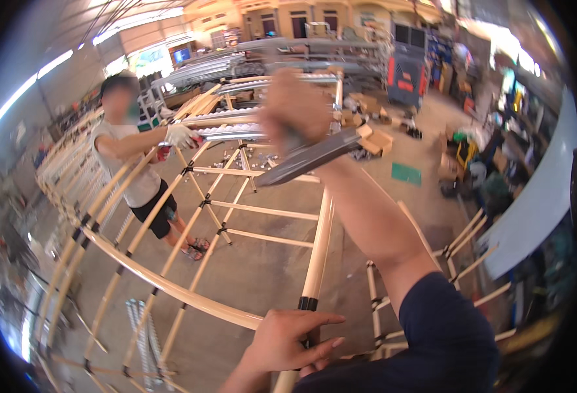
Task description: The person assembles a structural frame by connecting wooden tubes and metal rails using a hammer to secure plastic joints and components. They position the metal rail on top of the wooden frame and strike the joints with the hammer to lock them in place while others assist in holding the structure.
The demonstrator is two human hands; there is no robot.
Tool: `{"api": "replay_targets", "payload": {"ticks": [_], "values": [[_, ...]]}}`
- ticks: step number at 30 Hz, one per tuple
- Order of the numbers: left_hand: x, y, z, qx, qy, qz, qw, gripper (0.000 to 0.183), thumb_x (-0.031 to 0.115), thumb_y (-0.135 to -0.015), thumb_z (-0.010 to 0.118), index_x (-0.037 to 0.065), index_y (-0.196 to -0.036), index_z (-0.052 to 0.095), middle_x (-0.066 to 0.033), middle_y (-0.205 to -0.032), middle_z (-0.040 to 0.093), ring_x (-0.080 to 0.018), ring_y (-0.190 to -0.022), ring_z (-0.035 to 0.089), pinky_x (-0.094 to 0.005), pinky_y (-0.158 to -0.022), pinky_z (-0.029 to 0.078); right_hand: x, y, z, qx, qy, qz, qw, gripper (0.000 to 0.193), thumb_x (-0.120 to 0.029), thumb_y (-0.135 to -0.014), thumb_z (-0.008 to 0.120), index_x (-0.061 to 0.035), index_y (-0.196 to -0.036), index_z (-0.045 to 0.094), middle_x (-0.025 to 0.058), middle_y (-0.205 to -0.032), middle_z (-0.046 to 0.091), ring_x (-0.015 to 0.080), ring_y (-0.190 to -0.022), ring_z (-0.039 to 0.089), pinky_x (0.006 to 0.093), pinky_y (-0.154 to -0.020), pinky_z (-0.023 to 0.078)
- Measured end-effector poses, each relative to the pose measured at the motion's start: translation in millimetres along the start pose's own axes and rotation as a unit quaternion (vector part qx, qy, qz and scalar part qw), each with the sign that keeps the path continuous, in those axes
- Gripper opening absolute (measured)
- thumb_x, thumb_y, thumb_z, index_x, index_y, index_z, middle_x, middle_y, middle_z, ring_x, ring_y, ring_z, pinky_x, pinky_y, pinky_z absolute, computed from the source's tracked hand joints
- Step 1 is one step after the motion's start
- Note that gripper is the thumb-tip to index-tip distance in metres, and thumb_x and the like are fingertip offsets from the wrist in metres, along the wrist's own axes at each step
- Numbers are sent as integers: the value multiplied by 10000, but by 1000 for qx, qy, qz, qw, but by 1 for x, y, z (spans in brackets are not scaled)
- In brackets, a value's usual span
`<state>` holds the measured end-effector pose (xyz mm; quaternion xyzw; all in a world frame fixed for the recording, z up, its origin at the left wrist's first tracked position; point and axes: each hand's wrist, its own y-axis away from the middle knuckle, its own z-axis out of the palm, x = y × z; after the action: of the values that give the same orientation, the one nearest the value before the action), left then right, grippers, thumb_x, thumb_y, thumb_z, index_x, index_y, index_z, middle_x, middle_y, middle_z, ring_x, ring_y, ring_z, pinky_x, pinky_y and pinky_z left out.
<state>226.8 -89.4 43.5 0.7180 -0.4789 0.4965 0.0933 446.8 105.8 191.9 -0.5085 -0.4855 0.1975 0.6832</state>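
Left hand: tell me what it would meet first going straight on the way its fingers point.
Probably the dark sleeve: the left hand points rightward toward it. A pale pipe frame also crosses that line, seemingly lower, but depth is unclear.

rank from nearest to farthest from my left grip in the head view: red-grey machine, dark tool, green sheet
1. Dark tool: ahead, in the right grip
2. Green sheet: ahead-right, on the floor
3. Red-grey machine: ahead-right, farther back
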Motion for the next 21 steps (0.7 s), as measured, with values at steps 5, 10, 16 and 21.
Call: {"api": "replay_targets", "payload": {"ticks": [5, 10, 16, 21], "values": [[5, -10, 9, -10, -31, 50, 998, 202, 260, -823, 809, 153, -986, 756, 11, -584, 597, -181, -510, 613, -314, -489, 471, 2, -40, -122, 185, -79, 108, 974, 218, -139, -988, 603, -68, -793, 538, 54, -698, 548, 149, -641, 500, 348, -657, 491], [0, -22, 15, 18, -99, 147, 984, 140, 184, -761, 847, 144, -873, 773, 29, -518, 511, -172, -458, 544, -321, -443, 397, 60, 66, -189, 413, -150, 337, 832, 340, -268, -1025, 489, -132, -729, 393, 21, -642, 413, 198, -657, 434, 452, -797, 461], [11, -31, -1, -100, -85, 79, 988, 150, 205, -802, 822, 111, -900, 756, 1, -607, 601, -190, -562, 622, -323, -544, 499, 84, 116, -219, 602, -393, 442, 536, 321, -221, -1016, 443, -137, -712, 381, -30, -597, 362, 181, -600, 422, 417, -772, 474], [36, -90, -42, -327, 21, -198, 924, 329, 189, -921, 722, 48, -1214, 667, -86, -834, 712, -200, -744, 693, -318, -693, 545, 112, 159, -266, 225, -451, 683, 528, 335, -330, -1028, 557, -122, -778, 479, -45, -555, 350, 123, -540, 430, 355, -651, 477]]}}
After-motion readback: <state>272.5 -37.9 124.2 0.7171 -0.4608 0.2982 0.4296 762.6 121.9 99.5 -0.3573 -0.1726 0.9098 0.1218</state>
